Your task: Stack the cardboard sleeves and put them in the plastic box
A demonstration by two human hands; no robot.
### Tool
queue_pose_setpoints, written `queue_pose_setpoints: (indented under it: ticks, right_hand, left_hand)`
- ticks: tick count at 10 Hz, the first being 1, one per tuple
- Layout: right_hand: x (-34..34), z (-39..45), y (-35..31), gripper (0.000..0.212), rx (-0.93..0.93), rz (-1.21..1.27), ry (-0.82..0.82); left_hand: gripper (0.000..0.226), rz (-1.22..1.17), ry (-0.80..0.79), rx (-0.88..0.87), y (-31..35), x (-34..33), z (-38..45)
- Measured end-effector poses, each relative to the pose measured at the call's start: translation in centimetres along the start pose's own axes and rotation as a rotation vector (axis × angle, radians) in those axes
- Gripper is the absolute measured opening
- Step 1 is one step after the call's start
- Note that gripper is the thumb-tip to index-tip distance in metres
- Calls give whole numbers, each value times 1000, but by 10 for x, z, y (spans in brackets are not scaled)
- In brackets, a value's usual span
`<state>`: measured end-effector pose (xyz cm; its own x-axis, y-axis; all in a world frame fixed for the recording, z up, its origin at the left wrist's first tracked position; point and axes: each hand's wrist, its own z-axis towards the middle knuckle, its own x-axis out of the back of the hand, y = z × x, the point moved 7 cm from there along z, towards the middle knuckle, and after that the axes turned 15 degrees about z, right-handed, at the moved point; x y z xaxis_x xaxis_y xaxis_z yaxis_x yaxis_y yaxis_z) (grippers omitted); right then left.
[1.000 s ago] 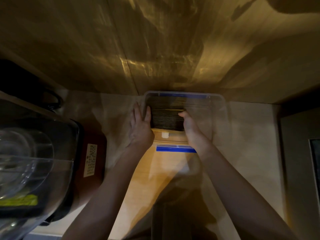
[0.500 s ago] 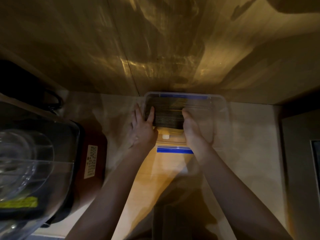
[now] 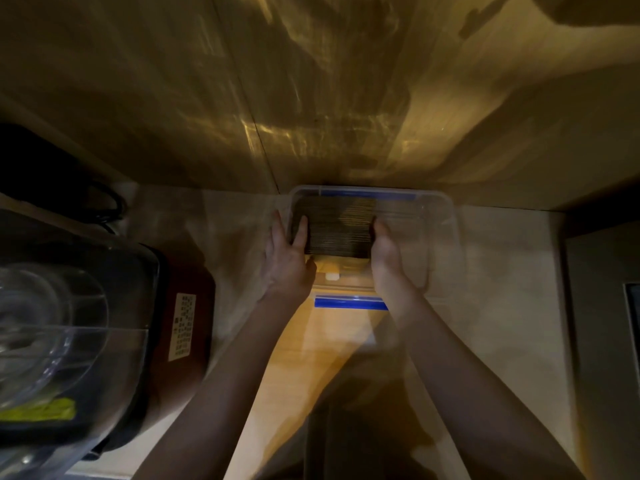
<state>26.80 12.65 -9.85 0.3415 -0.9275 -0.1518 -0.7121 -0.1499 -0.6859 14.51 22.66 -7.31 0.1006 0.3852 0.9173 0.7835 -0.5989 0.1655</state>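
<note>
A dark stack of cardboard sleeves (image 3: 337,226) stands on edge inside the left part of a clear plastic box (image 3: 440,220) with blue strips at its far rim. My left hand (image 3: 287,258) presses the stack's left end, thumb against the cardboard and the other fingers along the outside of the box wall. My right hand (image 3: 388,258) presses the stack's right end from inside the box. Both hands squeeze the stack between them. The box's right part holds nothing that I can see.
The box stands against a wooden back wall (image 3: 311,98) on a pale counter (image 3: 502,289). A dark red appliance with a white label (image 3: 183,327) and a clear lidded jug (image 3: 52,341) crowd the left. A blue-edged lid (image 3: 349,303) lies before the box.
Both hands and the stack have shifted slightly toward the back of the box, and my left thumb has come in against the stack's left end.
</note>
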Motion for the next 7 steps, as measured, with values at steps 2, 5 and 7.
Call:
queue_pose_setpoints:
  ticks: [2,5,7]
  right_hand:
    - [-14,-8,9,48,-74,207,-64]
    - [-8,-5,-1,51,-106,352,-88]
    - [27,-19,-37,22,72,86,-1]
  left_hand:
    - [83,-22,-67,-25,-2,-6,4]
    - [77,-30,-66,-33,-4,-6,5]
    - [56,-89,-16,20,1,25,-3]
